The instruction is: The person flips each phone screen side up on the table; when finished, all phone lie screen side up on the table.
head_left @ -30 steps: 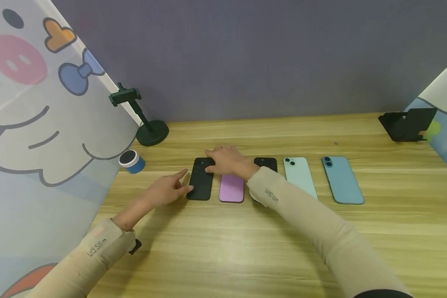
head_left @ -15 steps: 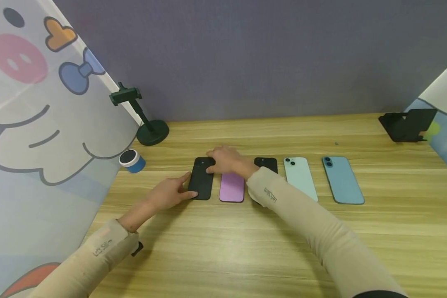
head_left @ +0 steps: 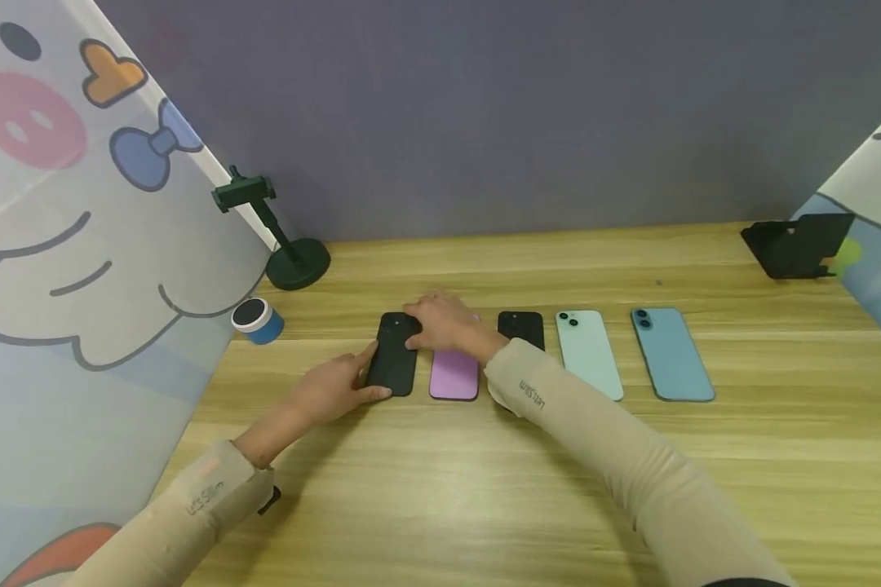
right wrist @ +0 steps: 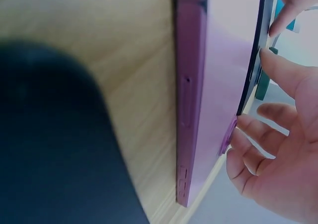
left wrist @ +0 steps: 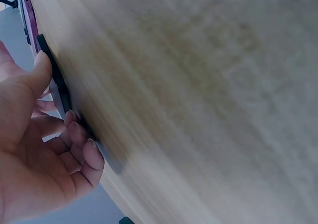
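A black phone lies face down at the left end of a row on the wooden table. My left hand grips its lower left corner, thumb at the bottom edge and index finger along the left side. With thumb and fingers my right hand holds the upper right corner. In the left wrist view, the left thumb lies against the dark phone's edge while the other fingers curl. Just right of it is a purple phone, its top partly hidden by my right hand.
Farther right lie a second black phone, partly covered by the right sleeve, a pale mint phone and a blue phone. A dark green phone stand and a blue-and-white jar stand left; a black folding stand is back right.
The left hand has moved right onto the black phone, its thumb reaching the bottom edge and its index finger the left side. The right hand has hardly moved at the upper corner.
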A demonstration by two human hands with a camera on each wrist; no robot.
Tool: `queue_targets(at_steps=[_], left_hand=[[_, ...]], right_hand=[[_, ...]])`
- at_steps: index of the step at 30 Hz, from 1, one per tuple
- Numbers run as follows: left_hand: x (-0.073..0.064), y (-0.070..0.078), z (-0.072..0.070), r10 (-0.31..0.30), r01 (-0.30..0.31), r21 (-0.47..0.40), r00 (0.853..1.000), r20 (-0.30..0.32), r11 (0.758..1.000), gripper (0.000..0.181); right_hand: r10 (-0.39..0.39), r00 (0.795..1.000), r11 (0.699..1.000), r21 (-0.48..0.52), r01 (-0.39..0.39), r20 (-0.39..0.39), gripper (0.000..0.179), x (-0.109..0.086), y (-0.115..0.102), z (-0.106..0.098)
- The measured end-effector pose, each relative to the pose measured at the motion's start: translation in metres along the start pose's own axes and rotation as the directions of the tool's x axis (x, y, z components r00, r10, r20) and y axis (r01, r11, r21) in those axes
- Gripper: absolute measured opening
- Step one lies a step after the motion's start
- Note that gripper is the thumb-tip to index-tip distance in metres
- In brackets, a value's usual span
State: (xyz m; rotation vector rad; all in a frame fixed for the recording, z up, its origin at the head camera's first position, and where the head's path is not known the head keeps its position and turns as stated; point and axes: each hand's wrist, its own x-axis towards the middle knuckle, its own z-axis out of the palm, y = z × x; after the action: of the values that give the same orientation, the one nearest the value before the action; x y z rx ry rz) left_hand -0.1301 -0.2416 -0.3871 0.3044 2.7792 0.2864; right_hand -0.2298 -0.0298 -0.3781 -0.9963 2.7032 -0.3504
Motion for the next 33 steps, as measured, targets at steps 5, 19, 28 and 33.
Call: queue_targets(at_steps=[5, 19, 28, 33], left_hand=[[-0.001, 0.001, 0.003, 0.019, -0.019, 0.026, 1.0, -0.016, 0.999, 0.092], [-0.003, 0.002, 0.002, 0.024, -0.024, 0.069, 1.0, -0.012, 0.997, 0.089], [-0.001, 0.004, 0.0, 0.017, -0.018, 0.095, 1.0, 0.015, 0.995, 0.088], [-0.002, 0.004, -0.001, 0.025, -0.027, 0.1, 0.999, 0.02, 0.995, 0.087]], right_hand=[[0.013, 1.0, 0.999, 0.05, -0.014, 0.021, 0.071, -0.001, -0.006, 0.002], [0.081, 0.988, 0.872, 0.472, -0.134, 0.13, 0.072, 0.006, -0.001, -0.011], [0.098, 0.965, 0.727, 0.644, -0.237, 0.245, 0.055, 0.015, 0.012, -0.017], [0.1, 0.96, 0.71, 0.657, -0.253, 0.261, 0.047, 0.019, 0.016, -0.017]])
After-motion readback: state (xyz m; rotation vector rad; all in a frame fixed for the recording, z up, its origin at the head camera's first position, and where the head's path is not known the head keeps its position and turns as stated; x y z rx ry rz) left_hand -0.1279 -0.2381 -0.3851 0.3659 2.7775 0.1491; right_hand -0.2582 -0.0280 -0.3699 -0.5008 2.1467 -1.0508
